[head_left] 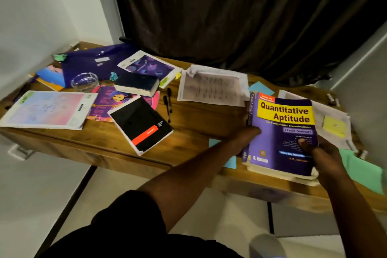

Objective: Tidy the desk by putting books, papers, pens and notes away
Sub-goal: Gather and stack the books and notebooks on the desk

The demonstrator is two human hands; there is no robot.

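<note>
You're on the books step: your left grip [248,134] holds the spine of the book [280,132], and your right grip [322,153] pinches its near corner, thumb on the cover, at the right front of the bench [192,115]. Next, I'd judge, you need a firm two-handed carry and a stacking spot. Papers [211,90], pens [167,104], a notebook [142,123] and notes [334,126] lie scattered on the wood. A dark curtain [230,16] hangs behind, with a pale wall [31,16] to the left.

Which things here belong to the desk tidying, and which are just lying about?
Job: Quantitative Aptitude book, held by left hand and right hand; black notebook; two pens; printed papers; yellow sticky note.
Lying about: glass dish; dark curtain.
</note>
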